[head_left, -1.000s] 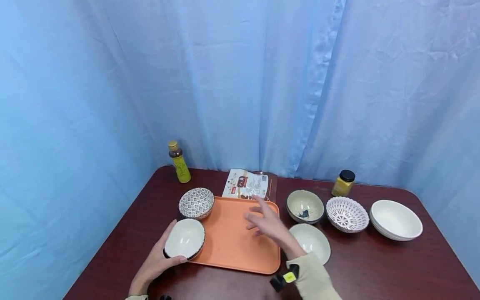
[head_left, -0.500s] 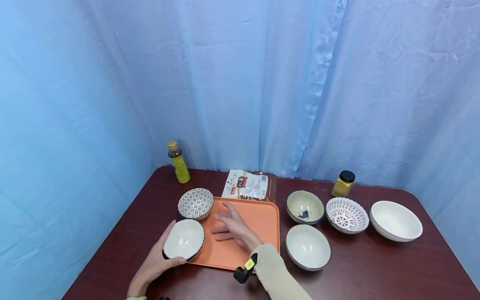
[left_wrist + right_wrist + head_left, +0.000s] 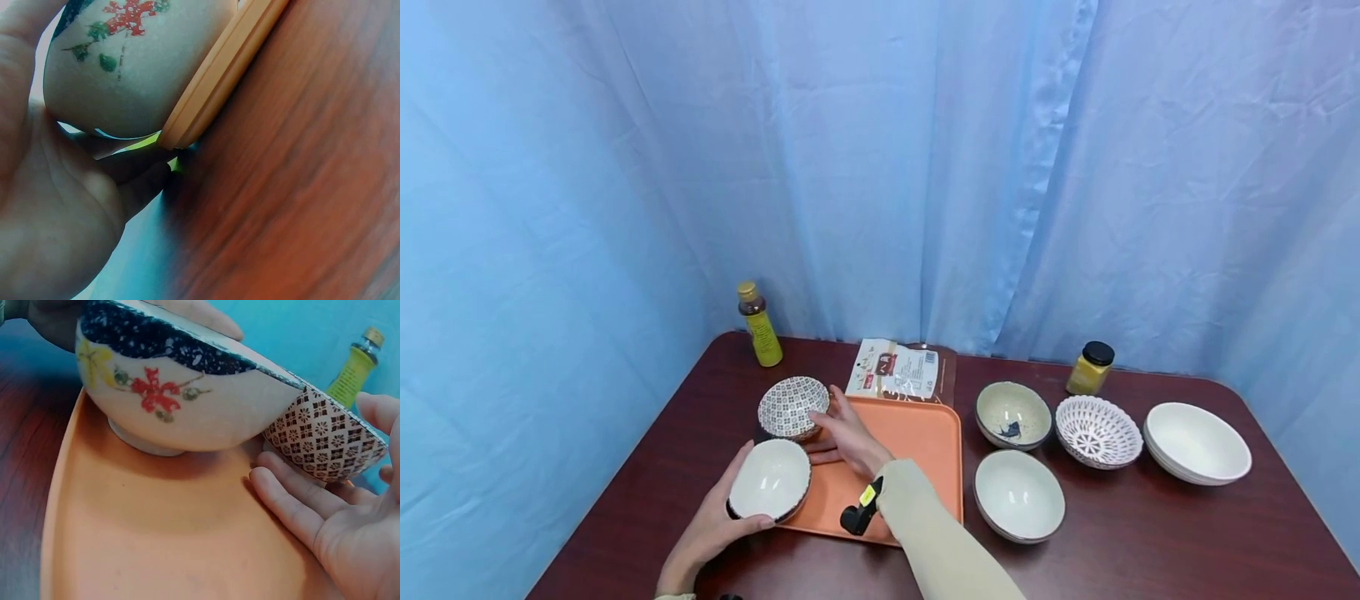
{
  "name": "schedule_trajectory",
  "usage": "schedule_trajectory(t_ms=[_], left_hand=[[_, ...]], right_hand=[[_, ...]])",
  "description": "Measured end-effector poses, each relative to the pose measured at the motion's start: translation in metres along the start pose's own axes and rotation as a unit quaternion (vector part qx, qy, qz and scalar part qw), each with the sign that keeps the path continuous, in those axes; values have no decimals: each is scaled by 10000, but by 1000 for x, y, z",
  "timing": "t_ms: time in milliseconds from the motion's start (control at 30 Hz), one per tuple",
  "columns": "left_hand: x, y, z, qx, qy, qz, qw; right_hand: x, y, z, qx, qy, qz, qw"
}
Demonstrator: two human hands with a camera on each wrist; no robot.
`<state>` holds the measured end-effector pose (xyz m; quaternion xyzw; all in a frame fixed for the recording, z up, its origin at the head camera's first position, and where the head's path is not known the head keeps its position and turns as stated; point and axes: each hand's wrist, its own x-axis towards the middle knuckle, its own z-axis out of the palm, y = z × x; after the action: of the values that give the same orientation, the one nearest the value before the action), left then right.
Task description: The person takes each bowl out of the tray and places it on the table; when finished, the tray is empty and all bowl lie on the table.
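Nearest, at the lower left of the head view, the left hand (image 3: 711,517) holds a flower-painted bowl (image 3: 771,479), thumb along its near edge and fingers curved round its left side. This bowl is round, without a long axis; its mouth faces up, and it sits over the left edge of an orange tray (image 3: 928,442). Whether its foot rests fully there I cannot tell. The tray's long axis runs left to right, across the lower middle of the frame, on a dark red table (image 3: 1105,558). A plain pale bowl (image 3: 1018,496) stands just right of it, mouth up.

Slightly farther off, the right hand (image 3: 850,437) comes in from the right with fingers spread wide around the right side of a patterned bowl (image 3: 790,404); how firmly they touch I cannot tell. That bowl, also round and mouth up, lies at the tray's upper left corner, just beyond the flower-painted one.

Toward the right edge are a white bowl stack (image 3: 1195,442), a lattice-patterned bowl (image 3: 1097,429) and a speckled bowl (image 3: 1013,412). Farthest back stand a black-lidded jar (image 3: 1088,371), a flat packet (image 3: 895,371) lying down, and an upright green-labelled bottle (image 3: 762,333), before blue curtains (image 3: 865,167)
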<state>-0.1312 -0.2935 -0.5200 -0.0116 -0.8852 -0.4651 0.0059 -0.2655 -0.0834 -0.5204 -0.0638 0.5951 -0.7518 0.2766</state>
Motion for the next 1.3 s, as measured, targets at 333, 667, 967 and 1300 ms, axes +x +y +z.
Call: schedule_trajectory(t_ms=[333,667,967,1300], left_hand=[[-2,-4,5,-113,-28,-94,9999],[-3,-2,3,-150,-22,-50,9999],[-1,3,-1,-166,-43,-63,9998],[-1,7,-2,-277,-136,-161,9994]], right_hand=[[4,2,1,220,48,-126,9997],[-5,-2,-7,526,306,-327,9976],[-29,-24,-20,448,515,-656,9955],[-84,-63,-33,617,365,-801,9942]])
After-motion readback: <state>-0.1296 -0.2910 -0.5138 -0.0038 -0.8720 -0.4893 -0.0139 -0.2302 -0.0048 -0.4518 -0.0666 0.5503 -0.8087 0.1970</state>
